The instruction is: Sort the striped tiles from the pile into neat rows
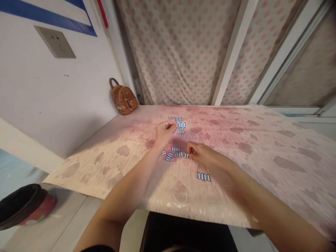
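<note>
Small flat blue-and-white striped pieces lie in groups on the table, and what they are is too small to make out. My left hand [165, 130] is closed in a pinch, its fingertips at the left edge of a striped piece [181, 125] in the far group. Nearer to me, my right hand [197, 152] has its fingers curled together beside another striped piece [186, 155]; whatever is between them is hidden. Left of it are a tilted piece [168, 156] and several others. One larger-looking striped piece [204, 176] lies apart, below my right wrist.
A patterned cover drapes the table [181, 190]. At the far left corner a small brown backpack [125, 99] leans against the wall. On the floor at left stands a dark-rimmed bin [39, 206]. Behind the table hangs a dotted curtain [181, 52].
</note>
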The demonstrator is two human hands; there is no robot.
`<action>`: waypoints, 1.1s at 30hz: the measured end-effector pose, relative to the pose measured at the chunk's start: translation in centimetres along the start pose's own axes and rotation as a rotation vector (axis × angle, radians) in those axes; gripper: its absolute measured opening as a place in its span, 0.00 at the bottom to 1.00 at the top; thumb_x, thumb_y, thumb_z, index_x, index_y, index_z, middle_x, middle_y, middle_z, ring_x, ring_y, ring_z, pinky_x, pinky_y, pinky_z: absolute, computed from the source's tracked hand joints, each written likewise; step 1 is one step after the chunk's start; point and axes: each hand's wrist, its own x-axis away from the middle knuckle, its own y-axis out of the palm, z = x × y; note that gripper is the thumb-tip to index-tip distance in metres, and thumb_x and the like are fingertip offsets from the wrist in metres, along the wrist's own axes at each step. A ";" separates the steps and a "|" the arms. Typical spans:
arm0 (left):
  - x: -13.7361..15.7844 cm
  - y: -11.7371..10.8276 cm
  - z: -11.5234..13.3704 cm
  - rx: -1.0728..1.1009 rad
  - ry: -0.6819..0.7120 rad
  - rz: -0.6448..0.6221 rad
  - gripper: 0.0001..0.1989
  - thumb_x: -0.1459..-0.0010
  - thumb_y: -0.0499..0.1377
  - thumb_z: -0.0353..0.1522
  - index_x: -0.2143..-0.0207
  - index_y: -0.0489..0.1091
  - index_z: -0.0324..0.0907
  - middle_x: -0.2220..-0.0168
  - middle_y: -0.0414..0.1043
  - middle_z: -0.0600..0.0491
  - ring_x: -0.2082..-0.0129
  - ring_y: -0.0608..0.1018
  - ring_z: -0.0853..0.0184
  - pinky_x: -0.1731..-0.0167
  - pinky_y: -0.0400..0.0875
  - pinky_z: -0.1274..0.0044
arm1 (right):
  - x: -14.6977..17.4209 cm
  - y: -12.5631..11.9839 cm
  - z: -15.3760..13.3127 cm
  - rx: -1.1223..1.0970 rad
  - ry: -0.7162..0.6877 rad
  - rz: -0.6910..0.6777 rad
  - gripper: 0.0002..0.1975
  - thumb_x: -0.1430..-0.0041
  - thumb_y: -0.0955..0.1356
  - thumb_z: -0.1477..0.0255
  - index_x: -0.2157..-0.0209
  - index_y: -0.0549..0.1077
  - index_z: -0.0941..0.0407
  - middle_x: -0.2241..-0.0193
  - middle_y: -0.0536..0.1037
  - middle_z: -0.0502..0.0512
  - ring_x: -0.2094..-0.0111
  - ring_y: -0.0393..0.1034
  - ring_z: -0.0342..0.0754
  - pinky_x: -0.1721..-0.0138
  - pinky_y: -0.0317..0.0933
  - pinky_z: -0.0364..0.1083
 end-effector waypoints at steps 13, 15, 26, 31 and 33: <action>0.8 0.6 -0.2 -0.052 -0.005 -0.104 0.07 0.53 0.66 0.34 0.74 0.76 0.38 0.75 0.75 0.53 0.75 0.73 0.72 0.72 0.67 0.80 | -0.6 -3.4 0.3 -0.312 0.089 0.308 0.10 0.39 0.63 0.65 0.71 0.68 0.56 0.73 0.74 0.52 0.73 0.68 0.44 0.71 0.61 0.42; 0.8 0.6 -0.4 -0.051 -0.006 -0.116 0.08 0.53 0.66 0.35 0.74 0.77 0.39 0.75 0.75 0.53 0.75 0.73 0.72 0.72 0.67 0.80 | -0.7 -3.5 0.3 -0.367 0.080 0.331 0.12 0.39 0.63 0.63 0.72 0.68 0.56 0.73 0.75 0.52 0.75 0.68 0.43 0.72 0.61 0.41; 0.9 0.4 -0.5 -0.094 -0.056 -0.224 0.11 0.56 0.68 0.38 0.74 0.77 0.39 0.75 0.76 0.51 0.76 0.73 0.71 0.74 0.66 0.81 | -0.6 -3.8 1.7 -0.280 0.164 0.415 0.09 0.41 0.63 0.69 0.74 0.69 0.56 0.79 0.73 0.50 0.78 0.66 0.43 0.75 0.58 0.41; -0.1 -0.5 0.0 -0.078 -0.080 -0.058 0.09 0.57 0.69 0.36 0.75 0.76 0.39 0.77 0.74 0.53 0.77 0.72 0.73 0.75 0.66 0.81 | 1.5 -4.7 -0.6 -0.056 0.122 0.012 0.06 0.48 0.64 0.77 0.77 0.69 0.56 0.77 0.74 0.49 0.75 0.67 0.43 0.73 0.56 0.42; -0.6 -1.0 0.3 -0.075 -0.072 -0.002 0.09 0.57 0.69 0.35 0.75 0.76 0.39 0.77 0.74 0.54 0.77 0.72 0.73 0.75 0.66 0.81 | 2.7 -4.7 -2.3 0.093 0.168 -0.102 0.06 0.52 0.66 0.79 0.78 0.68 0.55 0.79 0.72 0.48 0.77 0.64 0.43 0.76 0.51 0.43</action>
